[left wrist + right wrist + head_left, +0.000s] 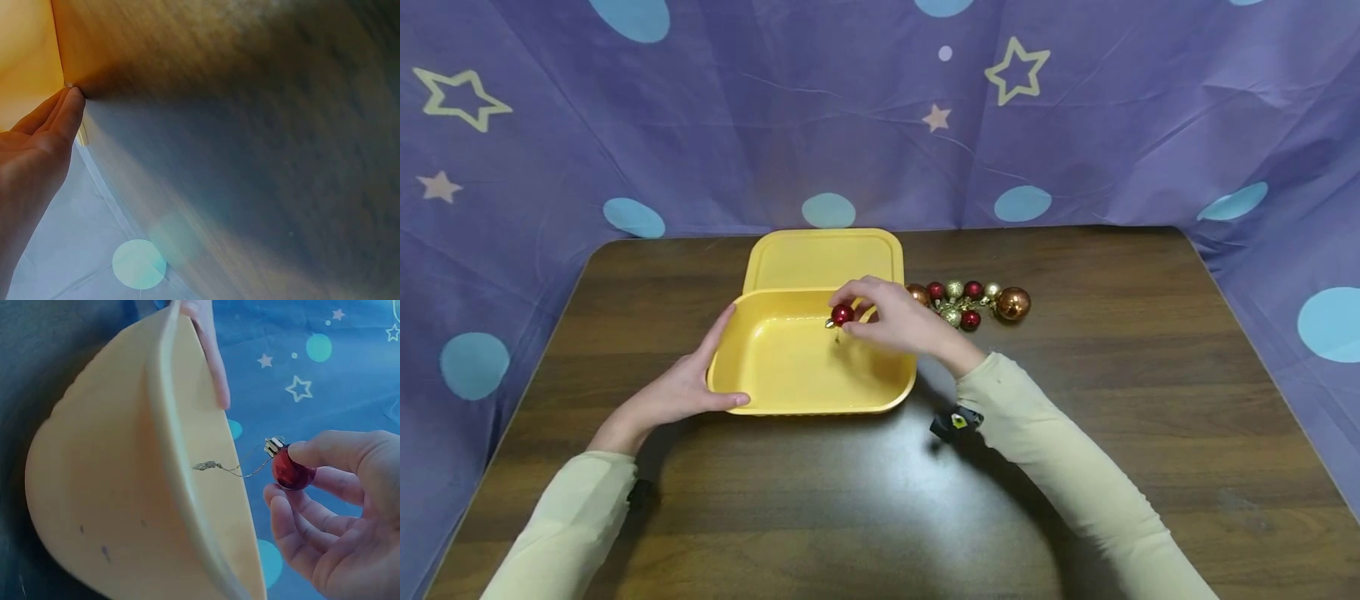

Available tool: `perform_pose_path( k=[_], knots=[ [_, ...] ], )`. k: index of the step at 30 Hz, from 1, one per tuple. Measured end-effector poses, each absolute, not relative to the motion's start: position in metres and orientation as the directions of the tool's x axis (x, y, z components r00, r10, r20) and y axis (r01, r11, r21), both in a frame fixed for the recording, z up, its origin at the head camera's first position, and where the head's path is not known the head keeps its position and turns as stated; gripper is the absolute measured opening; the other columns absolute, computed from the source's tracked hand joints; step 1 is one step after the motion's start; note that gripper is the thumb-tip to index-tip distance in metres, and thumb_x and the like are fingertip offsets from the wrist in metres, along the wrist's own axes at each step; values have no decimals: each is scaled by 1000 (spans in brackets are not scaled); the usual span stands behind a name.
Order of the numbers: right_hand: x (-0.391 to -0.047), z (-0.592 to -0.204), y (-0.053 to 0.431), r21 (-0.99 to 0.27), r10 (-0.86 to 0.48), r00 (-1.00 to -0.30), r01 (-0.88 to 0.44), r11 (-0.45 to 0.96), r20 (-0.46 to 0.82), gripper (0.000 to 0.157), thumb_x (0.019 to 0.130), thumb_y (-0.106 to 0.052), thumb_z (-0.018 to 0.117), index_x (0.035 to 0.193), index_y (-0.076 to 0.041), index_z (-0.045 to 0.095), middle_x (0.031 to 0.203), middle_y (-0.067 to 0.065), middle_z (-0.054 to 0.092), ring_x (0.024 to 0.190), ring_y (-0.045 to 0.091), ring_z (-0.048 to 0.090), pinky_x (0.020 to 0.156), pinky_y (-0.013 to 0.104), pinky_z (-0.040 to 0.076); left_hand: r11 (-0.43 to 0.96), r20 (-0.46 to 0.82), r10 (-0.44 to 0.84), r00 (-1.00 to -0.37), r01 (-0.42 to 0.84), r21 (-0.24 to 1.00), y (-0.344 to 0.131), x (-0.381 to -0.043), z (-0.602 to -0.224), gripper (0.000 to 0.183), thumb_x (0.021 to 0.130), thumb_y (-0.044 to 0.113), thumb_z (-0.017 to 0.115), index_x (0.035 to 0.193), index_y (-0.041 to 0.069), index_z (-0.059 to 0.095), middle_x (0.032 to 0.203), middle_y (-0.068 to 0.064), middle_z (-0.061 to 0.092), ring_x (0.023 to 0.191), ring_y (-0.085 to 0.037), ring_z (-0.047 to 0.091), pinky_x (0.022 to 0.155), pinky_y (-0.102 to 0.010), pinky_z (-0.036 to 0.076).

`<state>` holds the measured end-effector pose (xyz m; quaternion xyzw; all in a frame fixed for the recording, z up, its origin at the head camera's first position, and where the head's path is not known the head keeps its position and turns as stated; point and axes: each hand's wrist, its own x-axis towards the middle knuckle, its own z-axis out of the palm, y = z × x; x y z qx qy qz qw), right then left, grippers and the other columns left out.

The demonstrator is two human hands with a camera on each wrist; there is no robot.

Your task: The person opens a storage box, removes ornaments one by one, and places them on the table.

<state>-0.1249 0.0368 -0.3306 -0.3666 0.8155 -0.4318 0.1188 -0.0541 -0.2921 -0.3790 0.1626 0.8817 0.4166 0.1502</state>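
A small red Christmas bauble [842, 315] with a gold cap is pinched between the thumb and fingers of my right hand [891, 317]. Its thin gold string [240, 472] dangles down, as the right wrist view shows. Both hang over the yellow plastic container [805, 367], whose visible inside holds no bauble. My left hand [688, 383] grips the container's left side, thumb over the front rim and fingers along the outer wall. In the left wrist view that hand [44, 144] touches the yellow wall, its fingertips partly hidden.
A yellow lid [827, 258] lies flat behind the container. To the right sits a cluster of red, gold and copper baubles, including a large copper bauble [1013, 304]. All stand on a brown wooden table [1112, 375] before a purple patterned curtain [865, 108].
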Motion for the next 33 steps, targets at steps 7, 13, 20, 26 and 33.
perform_pose_path(
  k=[7, 13, 20, 26, 33],
  knots=[
    [-129, -327, 57, -787, -665, -729, -502, 358, 162, 30, 85, -1, 69, 115, -1, 64, 110, 10, 62, 94, 21, 61, 79, 30, 51, 596, -130, 409, -903, 157, 788, -292, -54, -380, 121, 78, 17, 83, 154, 34, -9, 153, -23, 21, 109, -30, 50, 88, -12, 34],
    [-133, -328, 79, -796, -619, -765, -482, 366, 179, 28, 82, 2, 70, 110, 0, 64, 106, 11, 62, 93, 23, 63, 79, 32, 52, 596, -124, 409, -904, 161, 787, -293, -53, -381, 121, 77, 17, 83, 155, 33, -9, 152, -23, 24, 107, -29, 51, 87, -12, 35],
    [-143, -326, 108, -762, -583, -790, -493, 421, 189, 27, 83, 1, 71, 109, 1, 62, 106, 13, 62, 94, 25, 65, 80, 35, 53, 597, -126, 406, -905, 159, 786, -293, -53, -381, 121, 77, 17, 83, 155, 33, -8, 153, -22, 22, 111, -31, 48, 89, -11, 33],
    [-147, -322, 133, -753, -542, -822, -468, 463, 178, 28, 85, -1, 71, 111, 1, 60, 108, 14, 63, 97, 28, 64, 82, 40, 52, 596, -119, 417, -901, 172, 784, -292, -54, -381, 121, 77, 17, 83, 154, 34, -9, 155, -21, 18, 112, -31, 47, 89, -10, 32],
    [-147, -328, 155, -731, -489, -844, -476, 490, 221, 32, 86, -2, 70, 116, 0, 58, 106, 15, 65, 96, 30, 64, 82, 42, 52, 596, -106, 415, -903, 182, 782, -293, -54, -381, 121, 77, 16, 83, 155, 32, -8, 153, -23, 21, 108, -31, 49, 89, -9, 32]
  ],
)
